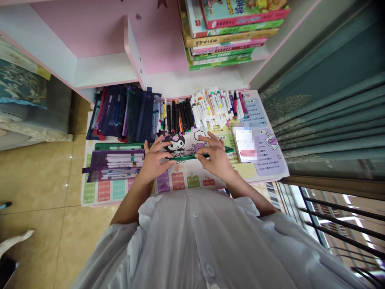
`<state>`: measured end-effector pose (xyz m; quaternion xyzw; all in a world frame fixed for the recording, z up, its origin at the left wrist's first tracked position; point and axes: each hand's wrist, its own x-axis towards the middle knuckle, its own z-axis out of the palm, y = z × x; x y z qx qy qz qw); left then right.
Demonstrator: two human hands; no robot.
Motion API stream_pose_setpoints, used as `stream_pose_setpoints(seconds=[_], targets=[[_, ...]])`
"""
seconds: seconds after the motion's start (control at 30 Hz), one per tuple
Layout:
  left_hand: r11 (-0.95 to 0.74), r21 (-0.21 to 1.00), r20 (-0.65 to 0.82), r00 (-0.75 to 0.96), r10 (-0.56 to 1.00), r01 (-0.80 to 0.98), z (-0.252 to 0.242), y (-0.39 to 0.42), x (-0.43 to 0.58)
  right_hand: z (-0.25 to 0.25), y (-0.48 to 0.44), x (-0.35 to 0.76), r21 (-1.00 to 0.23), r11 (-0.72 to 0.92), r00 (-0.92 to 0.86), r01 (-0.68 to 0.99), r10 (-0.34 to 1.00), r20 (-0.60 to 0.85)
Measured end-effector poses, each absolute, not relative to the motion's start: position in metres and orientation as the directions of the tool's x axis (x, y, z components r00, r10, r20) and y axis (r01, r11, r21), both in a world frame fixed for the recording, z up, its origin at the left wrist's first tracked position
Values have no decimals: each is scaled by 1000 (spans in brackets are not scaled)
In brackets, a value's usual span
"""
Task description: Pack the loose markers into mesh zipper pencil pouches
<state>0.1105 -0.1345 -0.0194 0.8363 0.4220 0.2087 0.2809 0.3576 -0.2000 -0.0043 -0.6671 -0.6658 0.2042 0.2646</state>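
Observation:
Between my hands stretches a narrow green zip pouch (pixel 187 157), seen nearly edge-on. My left hand (pixel 155 161) holds its left end between thumb and forefinger, with the other fingers spread. My right hand (pixel 217 156) pinches the zip edge near the middle, and the pouch's far end shows beyond it. Left of my left hand lies a purple mesh pouch (pixel 98 160) with white markers inside. Another green pouch (pixel 120 146) lies just behind that one. A phone (pixel 245 144) rests to the right of my right hand.
Filled dark mesh pouches (pixel 135 114) stand at the back left of the printed desk mat (pixel 180 184). Black markers (pixel 180 114) and a pile of white markers (pixel 212 106) lie along the back. Stacked books (pixel 231 40) fill a shelf. A curtain (pixel 327 88) hangs at right.

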Motion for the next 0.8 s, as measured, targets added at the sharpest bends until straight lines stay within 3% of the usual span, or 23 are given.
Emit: stream_pose_setpoints(seconds=[0.8], targets=[[-470, 652, 103, 545, 832, 595, -20, -131, 107, -6, -203, 373, -640, -10, 111, 768, 987, 118]])
